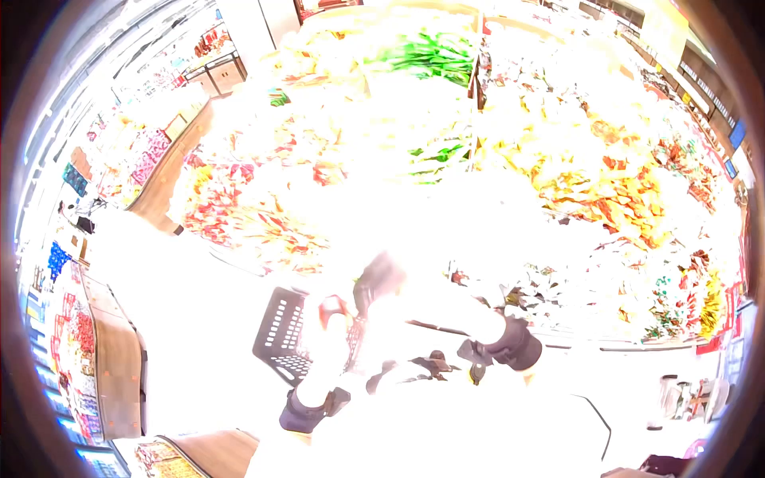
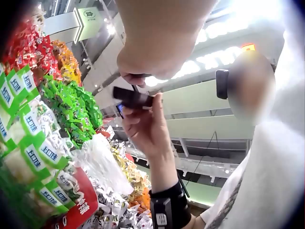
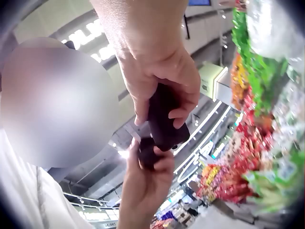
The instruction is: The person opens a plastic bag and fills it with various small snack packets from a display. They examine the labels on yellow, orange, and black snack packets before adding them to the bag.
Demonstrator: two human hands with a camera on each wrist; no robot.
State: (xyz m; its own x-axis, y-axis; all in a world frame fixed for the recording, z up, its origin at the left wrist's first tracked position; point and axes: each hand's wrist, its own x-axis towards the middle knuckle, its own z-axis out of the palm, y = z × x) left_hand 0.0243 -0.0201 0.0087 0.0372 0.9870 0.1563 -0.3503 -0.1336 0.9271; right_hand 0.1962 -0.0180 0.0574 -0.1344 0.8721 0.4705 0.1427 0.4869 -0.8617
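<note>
My right hand (image 3: 162, 71) curls its fingers round a smooth dark block-shaped thing (image 3: 164, 114), which also shows in the left wrist view as a dark blunt-ended piece (image 2: 131, 98). Close by, my left hand (image 3: 145, 183) has thumb and fingers about a dark piece (image 3: 149, 155); whether both pieces are one object I cannot tell. In the left wrist view my left hand (image 2: 152, 57) hangs just over the right. Glare bleaches the head view, where the dark thing (image 1: 379, 280) is blurred. A dark perforated shopping basket (image 1: 279, 331) appears beside my left forearm.
Heaps of wrapped sweets rise ahead, including a green pile (image 1: 430, 57) and an orange one (image 1: 629, 195). White-and-green packets (image 2: 31, 124) and a clear plastic bag (image 2: 102, 162) lie near my left wrist. A wooden-sided display (image 1: 119, 358) stands at the left.
</note>
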